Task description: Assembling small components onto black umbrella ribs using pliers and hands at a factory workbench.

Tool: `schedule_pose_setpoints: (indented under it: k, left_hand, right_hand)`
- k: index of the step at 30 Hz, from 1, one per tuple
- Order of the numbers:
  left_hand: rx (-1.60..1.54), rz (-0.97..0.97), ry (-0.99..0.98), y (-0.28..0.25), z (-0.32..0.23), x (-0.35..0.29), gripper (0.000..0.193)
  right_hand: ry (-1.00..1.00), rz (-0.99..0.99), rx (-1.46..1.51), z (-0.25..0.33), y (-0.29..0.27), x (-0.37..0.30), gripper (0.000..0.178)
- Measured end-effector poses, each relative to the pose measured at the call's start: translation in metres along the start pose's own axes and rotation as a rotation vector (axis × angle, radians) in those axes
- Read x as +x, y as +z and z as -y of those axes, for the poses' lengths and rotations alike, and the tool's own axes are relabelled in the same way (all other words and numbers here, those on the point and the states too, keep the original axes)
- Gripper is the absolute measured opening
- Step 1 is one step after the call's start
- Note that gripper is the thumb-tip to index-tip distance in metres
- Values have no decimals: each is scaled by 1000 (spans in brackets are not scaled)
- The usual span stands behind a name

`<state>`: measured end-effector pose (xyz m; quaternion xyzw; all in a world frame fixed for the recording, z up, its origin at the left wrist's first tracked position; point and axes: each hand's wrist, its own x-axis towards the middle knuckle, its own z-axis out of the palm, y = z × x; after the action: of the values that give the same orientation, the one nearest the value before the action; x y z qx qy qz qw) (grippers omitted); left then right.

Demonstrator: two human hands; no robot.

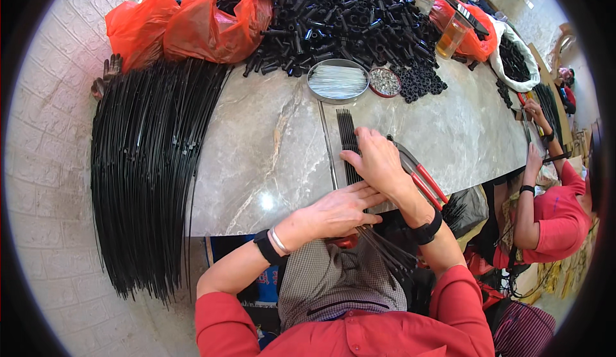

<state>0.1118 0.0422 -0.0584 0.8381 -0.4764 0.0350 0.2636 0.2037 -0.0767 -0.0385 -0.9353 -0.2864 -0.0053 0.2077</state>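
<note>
A narrow row of thin black rods (346,126) lies side by side on the stone-topped table, running toward me. Their near ends (388,254) fan out past the table edge over my lap. My right hand (380,161) rests on top of the row, fingers extended and thumb apart. Closer to the edge, my left hand (343,212) lies flat across the rods, fingers stretched, its tips touching the heel of my right hand. To the right is a pair of red-handled pliers (423,180), partly hidden by my right hand. A thin metal strip (327,145) lies left of the row.
A thick sheaf of black rods (144,177) hangs over the left edge. Small black tubes (346,20) are heaped at the back, near red plastic bags (215,26). Before them stand a round tin of pale pins (338,81) and a small dish (385,82). A co-worker (545,209) sits right.
</note>
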Motion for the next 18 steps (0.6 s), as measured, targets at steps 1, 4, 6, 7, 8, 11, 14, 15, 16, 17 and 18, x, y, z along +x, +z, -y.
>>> schedule_pose_setpoints:
  k: [1, 4, 6, 7, 8, 11, 14, 15, 16, 17, 18]
  left_hand:
    - [1, 0, 2, 1, 1, 0, 34]
    - [-4, -15, 13, 0, 1, 2, 37]
    - [58, -33, 24, -1, 2, 2, 39]
    - [62, -32, 19, -1, 3, 1, 39]
    - [57, -11, 1, 0, 3, 1, 40]
    - [65, 12, -22, -1, 5, -2, 41]
    - [49, 44, -8, -9, -1, 7, 42]
    - [27, 71, 0, -13, -1, 13, 43]
    - [22, 95, -1, -13, -4, 13, 44]
    - [4, 72, -6, -7, -3, 9, 44]
    - [1, 81, -8, 2, 2, 5, 40]
  right_hand:
    - [18, 11, -12, 1, -1, 0, 44]
    - [9, 31, 9, 0, -12, -6, 40]
    - [-25, 35, 41, -7, -26, -13, 39]
    - [-27, -42, 122, -12, -35, -19, 38]
    - [-25, -121, 199, -19, -45, -27, 38]
    - [-71, -170, 1, -39, -69, -57, 43]
    - [-19, -191, -67, -70, -61, -92, 44]
    - [-10, -220, -85, -75, -57, -99, 44]
    - [-18, -219, -54, -79, -54, -105, 44]
    - [-29, -237, -30, -85, -52, -105, 44]
    - [-30, -235, -31, -92, -49, -104, 44]
